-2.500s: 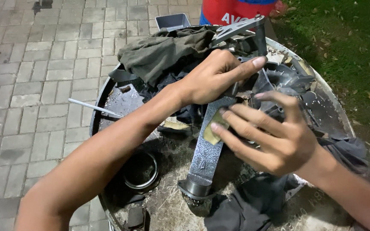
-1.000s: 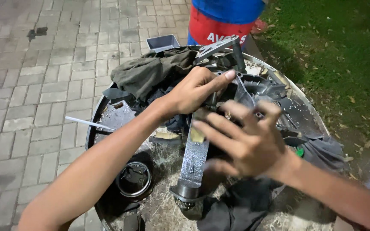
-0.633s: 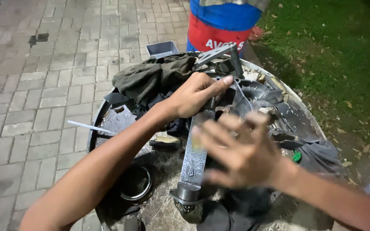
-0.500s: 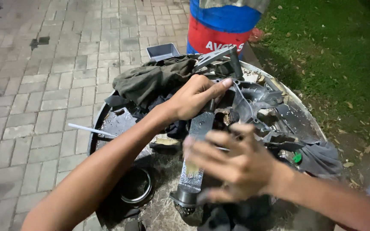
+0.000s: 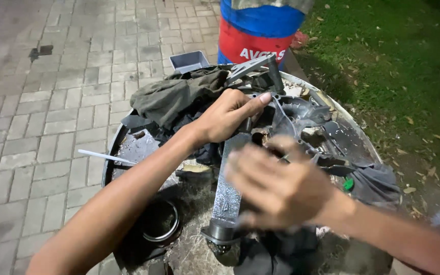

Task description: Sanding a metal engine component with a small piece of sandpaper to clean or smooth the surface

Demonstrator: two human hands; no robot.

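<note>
Head view: drum top (image 5: pixel 332 104) holds rags (image 5: pixel 171 97), metal parts (image 5: pixel 301 114).

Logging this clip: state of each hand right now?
Left hand: closed on the dark metal casing.
Right hand: fingers spread, motion-blurred over the silver metal bar; grip cannot be told.

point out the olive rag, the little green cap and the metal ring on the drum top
olive rag (image 5: pixel 171 97), head view, on its bunched middle fold
little green cap (image 5: pixel 349 184), head view, on its top face
metal ring (image 5: pixel 160 224), head view, on its left rim

Speckled matt metal bar (image 5: pixel 227 191), olive cloth (image 5: pixel 171 97)
</note>
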